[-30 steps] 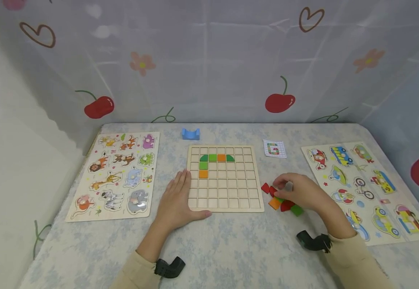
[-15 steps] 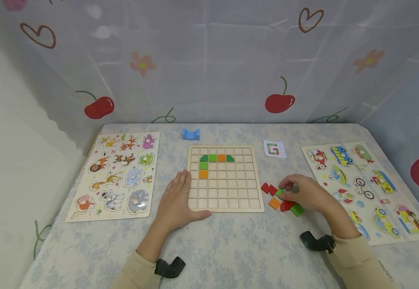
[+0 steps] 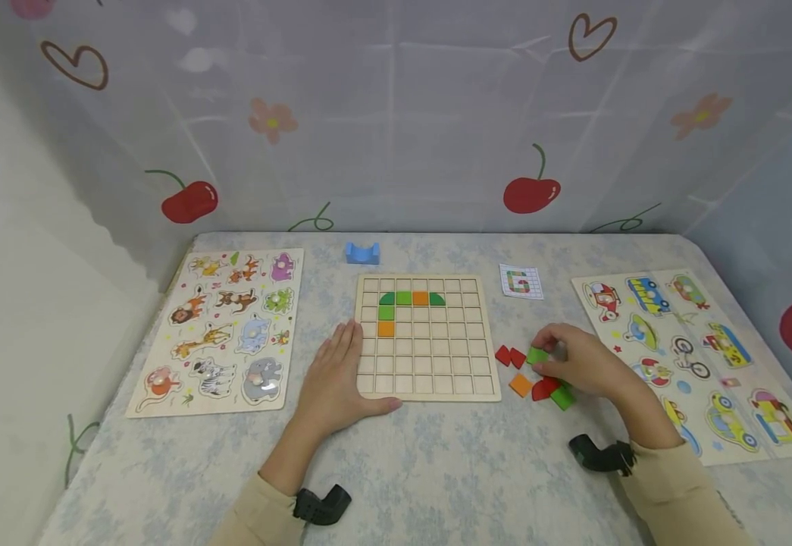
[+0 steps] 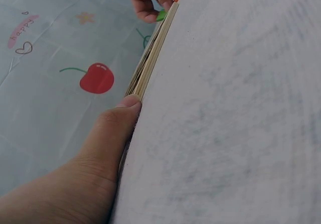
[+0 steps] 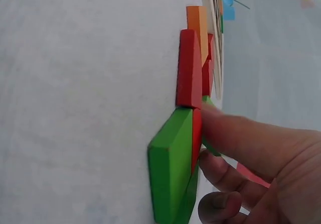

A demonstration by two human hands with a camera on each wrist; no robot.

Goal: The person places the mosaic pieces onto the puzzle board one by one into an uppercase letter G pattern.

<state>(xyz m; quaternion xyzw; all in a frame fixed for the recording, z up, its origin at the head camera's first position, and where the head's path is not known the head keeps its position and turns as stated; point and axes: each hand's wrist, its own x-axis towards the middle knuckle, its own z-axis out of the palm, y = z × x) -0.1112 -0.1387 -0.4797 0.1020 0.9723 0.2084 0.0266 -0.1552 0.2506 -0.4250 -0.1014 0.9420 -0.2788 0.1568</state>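
My left hand (image 3: 334, 379) lies along the lower left corner of a wooden grid board (image 3: 439, 365). Its fingers are straight beside the left edge, and the thumb touches the front edge, also seen in the left wrist view. Green and orange pieces form a hooked line in the board's upper left cells. Right of the board, my right hand (image 3: 583, 364) pinches a green square block (image 3: 537, 356) between thumb and fingers. Below that hand lie a red curved piece (image 5: 189, 68), another green block (image 5: 173, 158) and an orange square (image 3: 521, 384). Two red pieces (image 3: 510, 356) lie left of it.
A pattern card (image 3: 521, 281) lies behind the loose pieces. An animal puzzle board (image 3: 164, 334) is at the left, a vehicle puzzle board (image 3: 705, 447) at the right. A blue notched block (image 3: 363, 254) stands near the table's back edge.
My right hand has shifted a little to the right and drawn the green square block away from the red pieces. The left hand stays in place.
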